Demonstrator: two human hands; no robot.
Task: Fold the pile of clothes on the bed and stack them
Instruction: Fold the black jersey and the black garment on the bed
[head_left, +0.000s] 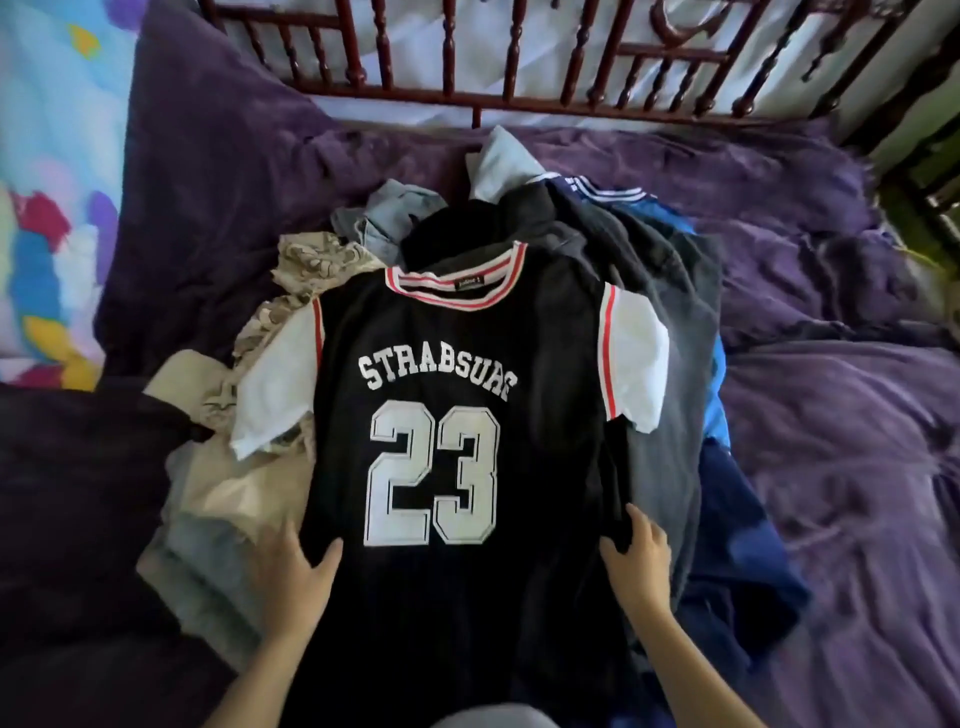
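While the black shirt (457, 395) is lying flat on top of the pile of clothes (670, 322) on the bed (841, 467), its long way is pointing straight away from the person. The left hand (296, 577) and right hand (636, 564) are resting on its two side edges near the bottom, fingers straight, both just as near.

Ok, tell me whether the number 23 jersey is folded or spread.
Spread. The jersey lies flat, front up, both white sleeves out sideways, print fully visible; left hand and right hand rest at its sides.
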